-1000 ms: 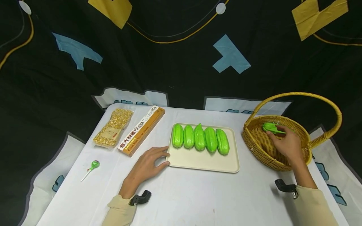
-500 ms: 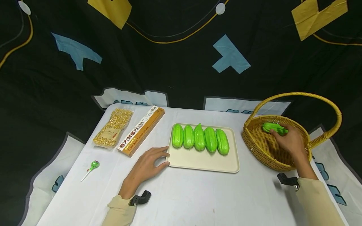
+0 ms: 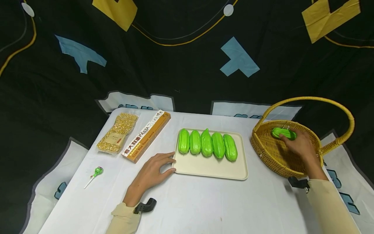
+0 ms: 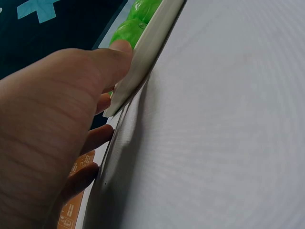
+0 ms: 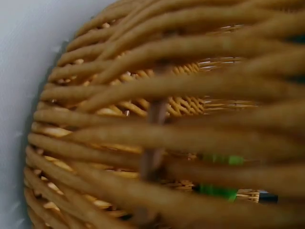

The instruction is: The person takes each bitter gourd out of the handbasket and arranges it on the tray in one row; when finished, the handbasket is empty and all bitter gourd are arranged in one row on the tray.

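Several shiny green ridged vegetables (image 3: 206,143), cucumber-like, lie side by side on a cream tray (image 3: 210,169). My left hand (image 3: 152,169) rests at the tray's left edge, thumb and fingertips touching the rim; in the left wrist view the thumb (image 4: 116,59) lies against it. Inside the wicker basket (image 3: 267,155) on the right, my right hand (image 3: 302,144) holds one end of another green ridged vegetable (image 3: 281,132) between thumb and fingers. The basket's weave (image 5: 157,138) fills the right wrist view, hiding the hand; a bit of green shows through the gaps.
A bag of corn kernels (image 3: 118,133) and a pasta box (image 3: 146,136) lie at the table's back left. A green-wrapped lollipop (image 3: 94,175) lies in front of them. The basket's tall arched handle (image 3: 309,98) rises above my right hand. Behind hangs a black cloth (image 3: 181,71).
Inside the basket, my right hand has shifted slightly to the right and its fingers now lie at the vegetable's right end. The left hand and the tray have stayed in place.
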### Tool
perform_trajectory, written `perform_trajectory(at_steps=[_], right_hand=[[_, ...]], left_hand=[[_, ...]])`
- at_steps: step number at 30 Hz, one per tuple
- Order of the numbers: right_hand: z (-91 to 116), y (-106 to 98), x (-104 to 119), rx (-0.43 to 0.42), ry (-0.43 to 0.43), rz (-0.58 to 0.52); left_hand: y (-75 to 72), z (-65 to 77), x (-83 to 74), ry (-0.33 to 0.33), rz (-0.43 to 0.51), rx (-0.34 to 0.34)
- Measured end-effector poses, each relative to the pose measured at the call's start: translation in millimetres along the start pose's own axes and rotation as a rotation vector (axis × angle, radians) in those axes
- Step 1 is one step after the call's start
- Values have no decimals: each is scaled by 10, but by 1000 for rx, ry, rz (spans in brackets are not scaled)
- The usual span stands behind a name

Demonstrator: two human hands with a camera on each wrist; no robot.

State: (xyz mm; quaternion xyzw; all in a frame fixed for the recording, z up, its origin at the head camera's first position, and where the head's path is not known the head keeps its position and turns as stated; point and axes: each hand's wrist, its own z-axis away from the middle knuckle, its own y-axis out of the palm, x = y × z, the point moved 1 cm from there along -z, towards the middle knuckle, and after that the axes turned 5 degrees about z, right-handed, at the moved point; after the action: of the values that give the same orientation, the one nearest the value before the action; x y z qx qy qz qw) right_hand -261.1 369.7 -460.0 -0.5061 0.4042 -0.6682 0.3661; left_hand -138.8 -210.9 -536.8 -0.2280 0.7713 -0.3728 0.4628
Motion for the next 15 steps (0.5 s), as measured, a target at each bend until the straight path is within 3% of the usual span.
perform_trajectory(at_steps=[15], right_hand=[[-134,40,-84,-13,-7,-1]], left_hand=[[4,1,-11,-3,9,-1]])
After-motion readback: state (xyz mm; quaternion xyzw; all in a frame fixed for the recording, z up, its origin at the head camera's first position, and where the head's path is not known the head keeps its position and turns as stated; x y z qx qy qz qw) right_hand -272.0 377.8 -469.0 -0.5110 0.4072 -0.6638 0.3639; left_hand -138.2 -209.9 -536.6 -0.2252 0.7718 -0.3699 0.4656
